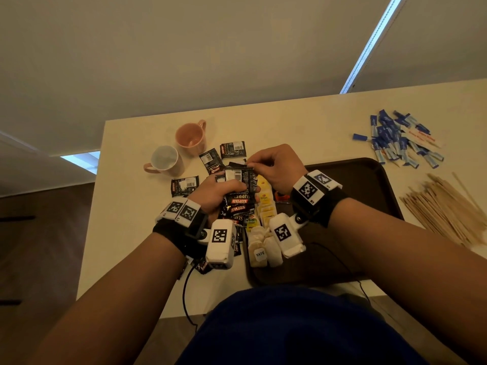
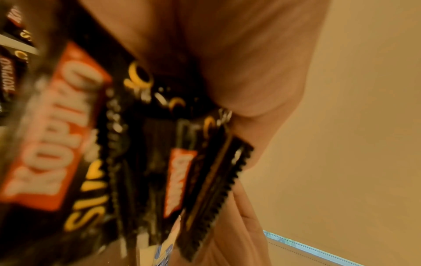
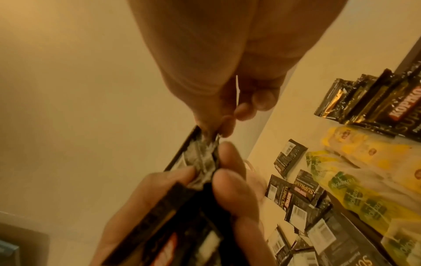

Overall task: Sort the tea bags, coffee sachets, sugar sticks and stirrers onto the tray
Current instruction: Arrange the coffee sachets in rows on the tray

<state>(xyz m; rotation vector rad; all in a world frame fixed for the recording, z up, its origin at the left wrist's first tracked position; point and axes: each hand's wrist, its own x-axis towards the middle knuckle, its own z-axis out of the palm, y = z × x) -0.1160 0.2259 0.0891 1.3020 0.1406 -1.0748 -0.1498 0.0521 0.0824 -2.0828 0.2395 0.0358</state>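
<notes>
My left hand [image 1: 224,189] grips a stack of black coffee sachets [image 1: 241,185] above the table's middle; the same stack [image 2: 145,144] fills the left wrist view. My right hand [image 1: 274,164] pinches the top corner of one sachet [image 3: 206,156] in that stack. More coffee sachets [image 1: 233,149] lie loose on the table behind my hands. Yellow tea bags [image 1: 266,204] and white tea bags [image 1: 259,248] lie on the left part of the dark brown tray [image 1: 369,180]. Blue sugar sticks [image 1: 400,139] and wooden stirrers [image 1: 445,209] lie on the table to the right.
Two mugs, a pink mug [image 1: 191,138] and a pale mug [image 1: 164,160], stand at the back left of the white table [image 1: 303,122]. A black cable [image 1: 185,293] hangs over the near edge. My dark blue lap fills the bottom.
</notes>
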